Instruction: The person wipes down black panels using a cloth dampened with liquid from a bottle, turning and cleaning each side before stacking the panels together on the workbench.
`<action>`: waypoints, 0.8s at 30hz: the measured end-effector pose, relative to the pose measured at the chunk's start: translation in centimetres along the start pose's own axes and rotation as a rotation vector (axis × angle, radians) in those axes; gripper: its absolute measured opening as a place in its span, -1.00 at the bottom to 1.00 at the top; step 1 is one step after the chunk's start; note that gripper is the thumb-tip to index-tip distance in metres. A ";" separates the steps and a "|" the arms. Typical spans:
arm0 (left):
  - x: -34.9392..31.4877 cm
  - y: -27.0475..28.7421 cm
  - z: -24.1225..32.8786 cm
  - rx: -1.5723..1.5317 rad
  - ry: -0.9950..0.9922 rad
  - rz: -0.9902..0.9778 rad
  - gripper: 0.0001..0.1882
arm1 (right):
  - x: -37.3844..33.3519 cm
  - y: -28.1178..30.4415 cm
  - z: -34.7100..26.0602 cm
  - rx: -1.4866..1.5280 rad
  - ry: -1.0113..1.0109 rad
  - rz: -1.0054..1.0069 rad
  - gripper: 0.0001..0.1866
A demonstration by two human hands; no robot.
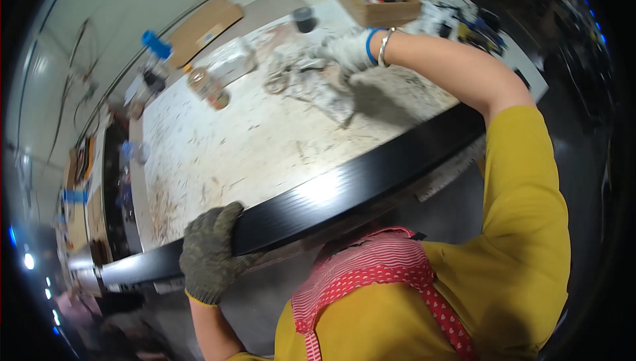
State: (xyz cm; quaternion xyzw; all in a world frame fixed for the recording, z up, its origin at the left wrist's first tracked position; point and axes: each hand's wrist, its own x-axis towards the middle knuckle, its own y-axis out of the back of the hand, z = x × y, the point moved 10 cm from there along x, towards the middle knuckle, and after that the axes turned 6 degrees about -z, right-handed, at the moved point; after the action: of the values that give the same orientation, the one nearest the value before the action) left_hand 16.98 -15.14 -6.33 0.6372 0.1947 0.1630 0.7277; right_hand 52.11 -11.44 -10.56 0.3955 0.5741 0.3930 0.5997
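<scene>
A long, glossy black board (291, 218) lies along the near edge of a stained white worktable (218, 146). My left hand (211, 252), in a dark mottled work glove, is closed around the board toward its left end, with the thumb side over its top. Across the table reaches my right hand (351, 53), wearing a white glove with a blue cuff. Its fingers are on a crumpled, smudged whitish rag (311, 83) and look closed on it, though the fingertips are partly lost against the cloth.
Behind the rag stands a small dark round container (304, 20). Further left are an orange-capped bottle (207, 87), a clear plastic package (232, 61) and a cardboard sheet (205, 30). An open cardboard box (377, 13) with small items sits at the far side, beside tangled tools (480, 30).
</scene>
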 end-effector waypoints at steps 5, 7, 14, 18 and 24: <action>-1.2 0.0 0.5 -0.141 -0.104 0.063 -0.28 | 11.0 -4.4 -6.4 0.284 0.492 0.065 0.06; -1.9 -0.8 -0.1 -0.278 -0.189 0.201 -0.20 | 12.8 -5.4 -6.4 0.269 0.517 0.078 0.09; -1.2 -0.7 1.2 -0.161 -0.268 0.351 -0.17 | 17.2 -15.5 2.1 -0.457 0.348 0.366 -0.02; -1.3 -0.9 0.7 -0.139 -0.234 0.332 -0.18 | 7.3 -12.2 -10.4 -0.436 0.911 -0.239 -0.40; -1.9 -1.8 0.3 -0.086 -0.191 0.340 -0.22 | -3.8 -1.0 1.8 0.604 0.127 -0.038 -0.64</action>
State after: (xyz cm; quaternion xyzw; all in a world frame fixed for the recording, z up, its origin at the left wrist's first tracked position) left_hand 15.47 -16.50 -7.94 0.6418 0.0070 0.2307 0.7314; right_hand 53.76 -15.40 -9.99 0.5195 0.7087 0.2172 0.4252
